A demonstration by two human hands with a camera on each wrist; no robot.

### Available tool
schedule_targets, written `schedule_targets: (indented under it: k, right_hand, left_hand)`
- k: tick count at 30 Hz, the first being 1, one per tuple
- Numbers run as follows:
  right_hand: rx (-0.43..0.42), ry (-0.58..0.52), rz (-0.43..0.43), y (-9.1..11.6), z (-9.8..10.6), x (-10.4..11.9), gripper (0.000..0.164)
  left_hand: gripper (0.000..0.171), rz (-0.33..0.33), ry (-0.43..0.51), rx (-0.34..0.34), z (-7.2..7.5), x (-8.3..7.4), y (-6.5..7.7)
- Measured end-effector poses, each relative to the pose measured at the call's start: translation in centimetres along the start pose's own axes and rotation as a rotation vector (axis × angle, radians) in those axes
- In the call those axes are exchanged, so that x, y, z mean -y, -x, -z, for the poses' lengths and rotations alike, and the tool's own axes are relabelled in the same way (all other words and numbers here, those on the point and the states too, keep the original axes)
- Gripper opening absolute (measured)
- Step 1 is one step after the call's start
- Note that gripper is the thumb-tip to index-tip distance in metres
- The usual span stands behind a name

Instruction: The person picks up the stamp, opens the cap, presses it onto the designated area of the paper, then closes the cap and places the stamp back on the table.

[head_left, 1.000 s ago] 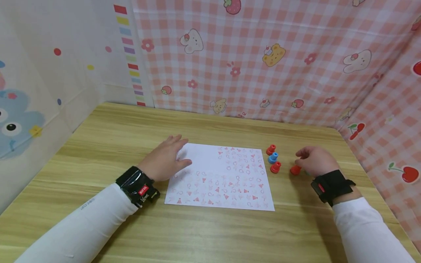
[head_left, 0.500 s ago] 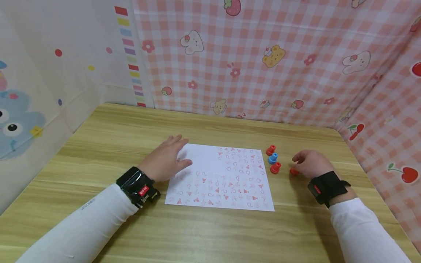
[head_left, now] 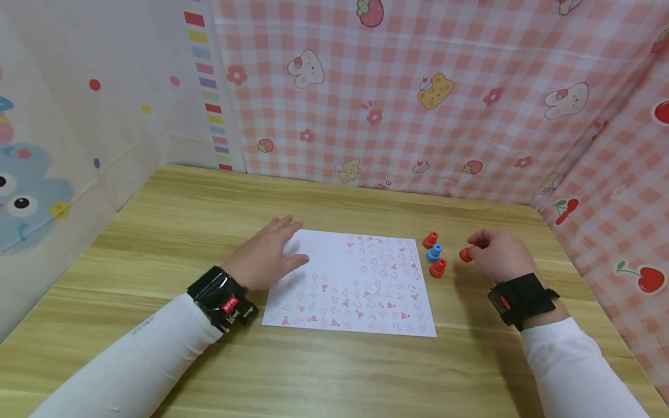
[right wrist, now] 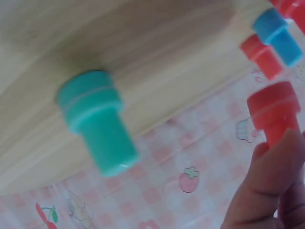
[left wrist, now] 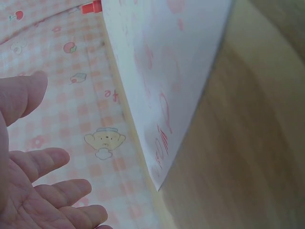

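Red letters [head_left: 385, 183] reading "fe" are borne by the checked cloth [head_left: 334, 104], low, just above the table [head_left: 334, 371]. White lettering is seen on the red label [head_left: 230, 303] of the left strap [head_left: 211, 287] but cannot be reliably read. Grey print [head_left: 142, 326] on the left sleeve [head_left: 130, 360] is illegible.

The white rectangular paper sheet [head_left: 324, 252] lies on the wood-grain table [head_left: 334, 377], and just right of it stand, front to back, a near red plastic stamp [head_left: 438, 267], a blue plastic stamp [head_left: 434, 252], a far red plastic stamp [head_left: 431, 240]. Farther right of the sheet: the right hand [head_left: 499, 255], a pinched red plastic stamp [right wrist: 275, 109] in it, and a green plastic stamp [right wrist: 97, 119]. Left hand [head_left: 265, 254] over the sheet's left edge; pink-checked cloth [head_left: 397, 133] behind the sheet.
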State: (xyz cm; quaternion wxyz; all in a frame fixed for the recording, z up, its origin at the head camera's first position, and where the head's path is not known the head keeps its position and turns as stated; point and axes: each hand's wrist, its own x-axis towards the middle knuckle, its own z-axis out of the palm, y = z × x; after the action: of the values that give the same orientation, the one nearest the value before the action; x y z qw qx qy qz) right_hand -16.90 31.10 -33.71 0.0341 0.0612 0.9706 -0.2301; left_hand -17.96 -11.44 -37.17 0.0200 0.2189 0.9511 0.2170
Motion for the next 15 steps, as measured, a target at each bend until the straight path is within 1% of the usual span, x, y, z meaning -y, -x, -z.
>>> schedule_targets:
  k: [3, 7, 10, 15]
  right_hand:
    - [-0.074, -0.004, 0.023, 0.3, 0.1, 0.5, 0.025]
    - [-0.182, -0.032, 0.086, 0.8, -0.1, 1.6, 0.025]
    - [-0.218, -0.071, 0.110, 1.2, -0.4, 2.5, 0.024]
    - [-0.232, -0.126, 0.124, 1.4, -1.2, 4.0, 0.022]
  left_hand:
    - [0.070, 0.003, 0.032, -0.001, 0.0, -0.3, 0.1]
    - [0.070, 0.011, 0.069, 0.000, 0.1, -0.7, 0.2]
    - [0.071, 0.016, 0.088, 0.007, -0.1, -0.9, 0.2]
    - [0.073, 0.011, 0.116, 0.005, -0.5, -1.2, 0.2]
